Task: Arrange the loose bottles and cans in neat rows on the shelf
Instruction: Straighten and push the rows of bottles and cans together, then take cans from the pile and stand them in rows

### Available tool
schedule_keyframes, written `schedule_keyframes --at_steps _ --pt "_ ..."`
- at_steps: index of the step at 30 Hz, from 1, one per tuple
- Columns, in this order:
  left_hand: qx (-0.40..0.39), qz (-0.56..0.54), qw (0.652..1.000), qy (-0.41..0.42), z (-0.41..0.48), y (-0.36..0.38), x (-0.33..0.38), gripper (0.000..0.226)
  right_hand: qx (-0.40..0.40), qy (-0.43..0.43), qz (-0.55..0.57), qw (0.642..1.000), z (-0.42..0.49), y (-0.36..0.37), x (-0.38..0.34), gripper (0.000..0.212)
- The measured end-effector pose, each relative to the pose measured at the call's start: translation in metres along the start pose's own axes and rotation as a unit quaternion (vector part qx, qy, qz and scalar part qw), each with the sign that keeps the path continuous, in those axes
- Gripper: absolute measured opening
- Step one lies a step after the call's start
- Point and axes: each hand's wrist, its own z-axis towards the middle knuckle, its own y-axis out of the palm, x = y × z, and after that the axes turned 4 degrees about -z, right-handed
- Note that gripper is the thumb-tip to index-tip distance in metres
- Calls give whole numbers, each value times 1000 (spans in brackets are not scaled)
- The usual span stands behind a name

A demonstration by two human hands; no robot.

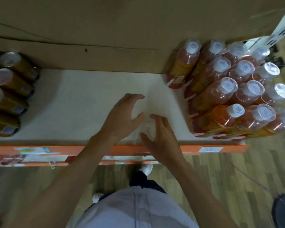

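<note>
Clear plastic bottles [234, 89] with white caps crowd the upper right; dark cans [8, 92] line the left edge. Left hand [122, 119] and right hand [161, 139], fingers loose and holding nothing, hover mid-frame over the smooth white shelf [82, 104]

Dim, warm light — motion blur throughout, edges bowed by wide-angle distortion, soft shadows.

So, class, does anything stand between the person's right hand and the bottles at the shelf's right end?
Nothing visible does. Only bare shelf lies between the right hand and the nearest bottle, and the hand holds nothing.
</note>
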Motion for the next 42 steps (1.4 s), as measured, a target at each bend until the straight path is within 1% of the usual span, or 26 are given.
schedule_keyframes --at_steps 3,5,7,9,12,15,18,20,24,28,32,34,37,40,42 --pt "26 19 999 -30 -68 -38 -31 52 -12 -40 -18 999 -11 24 -33 67" --pt "45 25 997 -58 -116 -65 -54 57 -26 -67 -29 997 -21 47 -60 67" --pt "74 26 993 -84 -168 -88 -78 59 -47 -90 -31 994 -36 75 -89 66" --pt "111 21 987 -118 -220 -109 -101 56 -68 -118 -33 990 -52 107 -120 63" --pt "161 11 970 -180 -296 -130 -131 55 -130 -166 -33 977 -80 162 -167 61" --pt "215 -7 950 -224 -365 -145 -154 53 -201 -216 -26 955 -109 212 -212 58" --pt "270 -28 923 -273 -416 -156 -172 52 -248 -259 -44 933 -129 249 -250 61" --pt "288 -33 912 -292 -438 -164 -182 54 -261 -286 -52 920 -131 265 -272 63" --pt "303 -30 894 -328 -468 -185 -203 62 -274 -336 -56 899 -121 291 -307 63" --pt "323 -37 876 -356 -481 -213 -226 64 -276 -350 -61 893 -102 319 -344 64" --pt "324 -39 870 -368 -472 -248 -261 61 -281 -357 -56 889 -74 353 -388 61" --pt "321 -33 871 -371 -458 -271 -280 63 -268 -364 -49 891 -55 367 -413 62" --pt "308 -27 885 -348 -430 -316 -309 69 -247 -361 -48 898 -22 383 -451 62" --pt "312 -22 892 -325 -399 -361 -332 60 -246 -342 -39 906 13 393 -482 61" --pt "310 -20 900 -306 -380 -389 -346 59 -243 -339 -36 908 35 399 -503 61"
